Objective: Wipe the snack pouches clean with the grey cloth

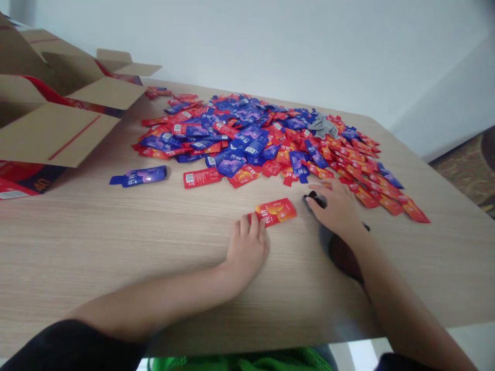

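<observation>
My left hand (248, 245) rests on the table with its fingers closed on the near-left end of a red-orange sachet (276, 212), which lies flat with printed orange fruit on it. My right hand (337, 203) is to the right, thumb and fingers apart, close to the front of the sachet pile. Under and beside that hand lies a dark object (343, 257) with a brownish, glossy part; my wrist and forearm partly cover it, and its kind cannot be made out. A small black piece (316, 199) shows between thumb and forefinger.
A wide heap of red and blue sachets (247, 136) spreads across the back, with a crumpled grey cloth-like piece (323, 126) on it. One blue sachet (145, 176) and a red one (201, 178) lie before it. Open cardboard boxes (54, 129) stand left.
</observation>
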Motion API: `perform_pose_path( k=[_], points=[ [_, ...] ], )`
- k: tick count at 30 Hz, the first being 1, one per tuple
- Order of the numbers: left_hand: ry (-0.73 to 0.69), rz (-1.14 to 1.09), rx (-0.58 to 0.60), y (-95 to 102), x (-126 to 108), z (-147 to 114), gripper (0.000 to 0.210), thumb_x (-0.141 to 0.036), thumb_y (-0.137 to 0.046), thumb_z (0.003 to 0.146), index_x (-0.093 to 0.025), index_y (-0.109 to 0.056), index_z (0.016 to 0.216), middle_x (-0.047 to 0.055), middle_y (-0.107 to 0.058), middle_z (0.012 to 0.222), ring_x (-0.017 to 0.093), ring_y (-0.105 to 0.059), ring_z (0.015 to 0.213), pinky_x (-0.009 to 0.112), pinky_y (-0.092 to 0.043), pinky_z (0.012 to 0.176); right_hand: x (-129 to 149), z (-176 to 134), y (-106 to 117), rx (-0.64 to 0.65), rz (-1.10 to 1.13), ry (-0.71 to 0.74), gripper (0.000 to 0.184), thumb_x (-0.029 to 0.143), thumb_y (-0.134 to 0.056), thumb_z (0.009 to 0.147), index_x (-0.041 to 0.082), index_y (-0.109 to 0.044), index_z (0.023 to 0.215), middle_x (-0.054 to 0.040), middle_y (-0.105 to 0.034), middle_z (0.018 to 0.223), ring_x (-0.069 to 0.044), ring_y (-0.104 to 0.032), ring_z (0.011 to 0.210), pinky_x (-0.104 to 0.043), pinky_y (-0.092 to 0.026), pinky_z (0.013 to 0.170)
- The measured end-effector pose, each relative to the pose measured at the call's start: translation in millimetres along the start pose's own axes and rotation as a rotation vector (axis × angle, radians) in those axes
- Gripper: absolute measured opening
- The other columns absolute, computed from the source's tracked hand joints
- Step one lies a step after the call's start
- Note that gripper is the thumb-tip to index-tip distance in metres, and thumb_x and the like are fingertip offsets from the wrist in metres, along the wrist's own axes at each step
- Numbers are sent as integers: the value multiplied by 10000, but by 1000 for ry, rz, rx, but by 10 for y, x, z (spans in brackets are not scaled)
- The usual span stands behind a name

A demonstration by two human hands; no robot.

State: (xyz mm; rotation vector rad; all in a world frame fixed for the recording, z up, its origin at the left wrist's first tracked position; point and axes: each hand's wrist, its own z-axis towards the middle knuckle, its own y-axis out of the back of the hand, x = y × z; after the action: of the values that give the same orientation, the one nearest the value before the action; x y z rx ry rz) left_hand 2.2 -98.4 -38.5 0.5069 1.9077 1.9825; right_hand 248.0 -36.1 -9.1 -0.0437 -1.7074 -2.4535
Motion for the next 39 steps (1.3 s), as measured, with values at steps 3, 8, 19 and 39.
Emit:
perform_pose_path(
  k=[3, 8, 19, 39],
  points=[
    [7, -14, -12, -37, -42, -9, 495, -229, -446, 924, -185, -506, 1413, 192, -478, 1464, 378, -465, 1296, 540, -402, 1003, -258, -185, -111, 113, -17, -45, 520, 513, -516, 869, 237, -588, 1303, -171, -552, 1265, -357, -546, 1160, -546, -465, 934],
    [-26, -56, 18, -40, -57, -29, 510, -223, -414, 939, -176, -470, 1444, 175, -453, 1486, 379, -427, 1326, 544, -379, 1026, -412, -198, -258, 144, 55, 22, 423, 418, -521, 871, 202, -639, 1215, -139, -582, 1271, -293, -603, 1103, -439, -492, 932],
    [-68, 26, 15, -28, -87, -87, 508, -164, -351, 956, -151, -459, 1452, 192, -472, 1464, 328, -519, 1206, 479, -435, 925, 348, 58, 406, 88, 186, -47, 361, 405, -642, 794, 282, -718, 1124, -57, -748, 1028, -271, -685, 927, -382, -519, 787],
    [-163, 168, -72, 40, -36, -98, 376, -209, -456, 950, -132, -645, 1266, 144, -517, 1394, 338, -531, 1123, 469, -453, 859, 793, -59, -127, 247, 200, 299, 262, 214, -578, 843, 240, -721, 1061, -17, -642, 1300, -242, -633, 1021, -395, -510, 863]
  ],
)
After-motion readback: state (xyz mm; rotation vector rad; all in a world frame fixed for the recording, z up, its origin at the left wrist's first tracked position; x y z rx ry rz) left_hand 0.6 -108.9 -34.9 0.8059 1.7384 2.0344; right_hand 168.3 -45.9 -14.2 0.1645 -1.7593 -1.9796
